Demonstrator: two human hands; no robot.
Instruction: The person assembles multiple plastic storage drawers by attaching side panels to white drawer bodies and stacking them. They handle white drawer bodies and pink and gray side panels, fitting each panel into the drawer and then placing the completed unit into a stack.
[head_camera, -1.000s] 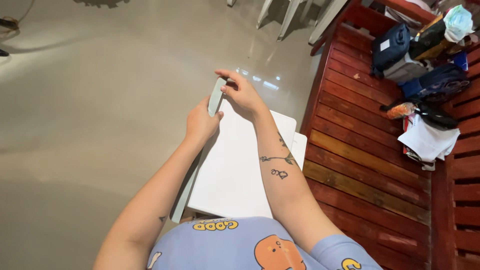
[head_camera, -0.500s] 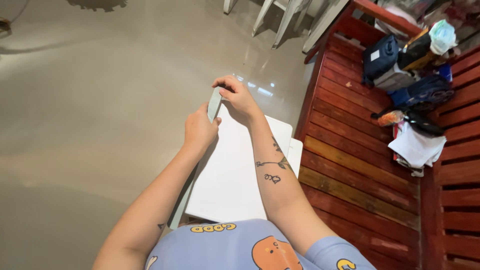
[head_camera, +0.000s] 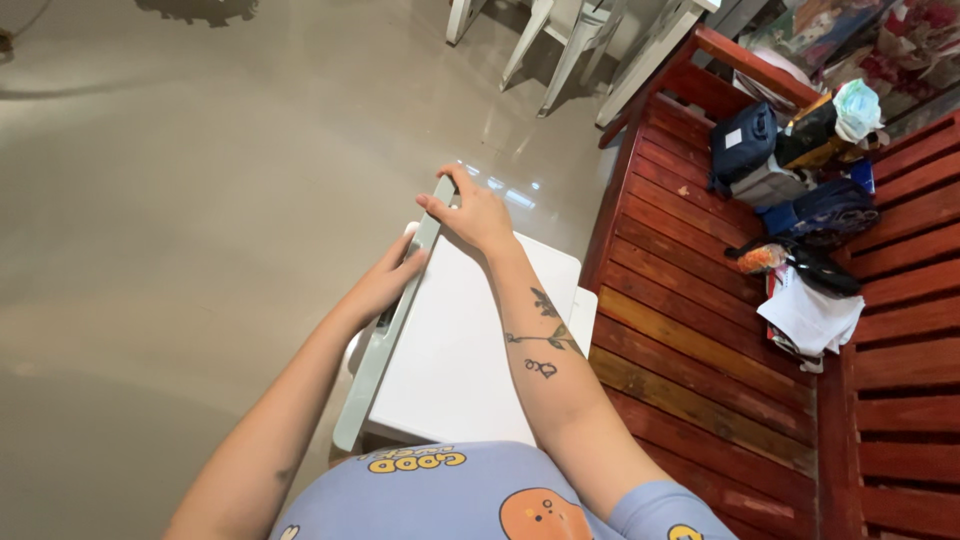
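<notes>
a pale green strip (head_camera: 392, 318) is gripped along the white panel's (head_camera: 470, 350) left edge by the left hand (head_camera: 385, 283) and right hand (head_camera: 470, 210), seemingly not fully seated.

Pale grey-green strip (head_camera: 392, 320) along the edge of a white panel (head_camera: 470, 350). Right of the panel: red-brown slatted bench (head_camera: 700, 330). On the bench: navy bags (head_camera: 742, 145), white papers (head_camera: 808, 312), something orange, possibly a wrapper (head_camera: 765, 258). Left of the panel: glossy beige floor (head_camera: 200, 220).

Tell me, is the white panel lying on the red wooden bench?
No, the white panel lies over the person's lap beside the red wooden bench, held by both hands.
</notes>
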